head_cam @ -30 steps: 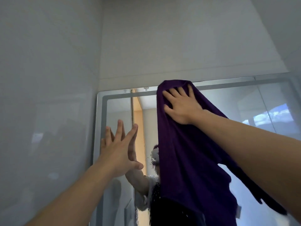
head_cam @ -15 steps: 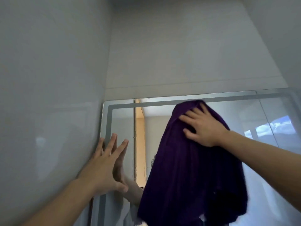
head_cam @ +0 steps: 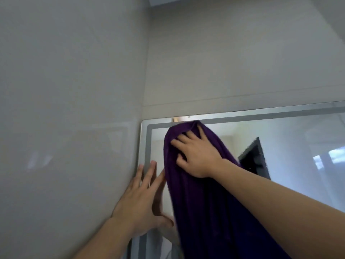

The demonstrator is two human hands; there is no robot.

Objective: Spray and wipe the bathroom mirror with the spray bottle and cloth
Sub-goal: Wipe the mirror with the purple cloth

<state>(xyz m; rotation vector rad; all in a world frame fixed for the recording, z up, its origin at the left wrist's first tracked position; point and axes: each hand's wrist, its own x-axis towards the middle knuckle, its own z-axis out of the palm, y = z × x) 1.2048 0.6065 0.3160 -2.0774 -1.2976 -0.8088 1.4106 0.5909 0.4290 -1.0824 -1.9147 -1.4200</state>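
A large wall mirror (head_cam: 291, 146) with a frosted border fills the lower right of the head view. A dark purple cloth (head_cam: 207, 212) hangs down against the glass near its top left corner. My right hand (head_cam: 196, 156) lies flat on the upper part of the cloth, fingers spread, pressing it to the mirror. My left hand (head_cam: 143, 199) rests open with fingers spread on the mirror's left border, beside the cloth. No spray bottle is in view.
A glossy grey wall (head_cam: 65, 128) stands close on the left and meets the mirror's edge. A pale tiled wall (head_cam: 233, 62) rises above the mirror. The glass reflects a room, a dark patch and a bright window.
The cloth and my right hand have slid left and up toward the mirror's top left corner. My left hand stays on the left border. The camera has shifted, so the mirror sits lower in view.
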